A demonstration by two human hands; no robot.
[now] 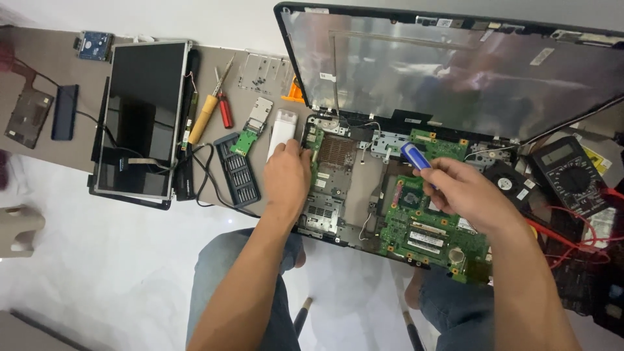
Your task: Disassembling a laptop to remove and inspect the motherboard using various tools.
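Looking down from the head camera, one person sits at a low brown table [39,45] over one opened laptop [390,195], its green circuit board [422,227] bare and its hollow lid shell [455,71] tipped back. The left hand [286,179] rests on the laptop's left edge, fingers curled loosely down against the frame and pinching nothing that can be seen. The right hand [465,192] hovers over the middle of the board, thumb and fingers closed around one blue-handled screwdriver [415,156], whose handle sticks up toward the hinge; its tip is hidden behind the fingers. Just left of the left hand lie one white oblong part [281,130], one small green card with a metal tab [252,127] and one black case of driver bits [237,169]. Farther left are two hand tools, one yellow-handled [205,110] and one red-handled [225,110], then one detached screen panel [142,117] lying flat. One small blue board [95,44] sits at the table's far corner. One black multimeter [569,175] with red leads lies at the right, beside one round black fan [506,182].
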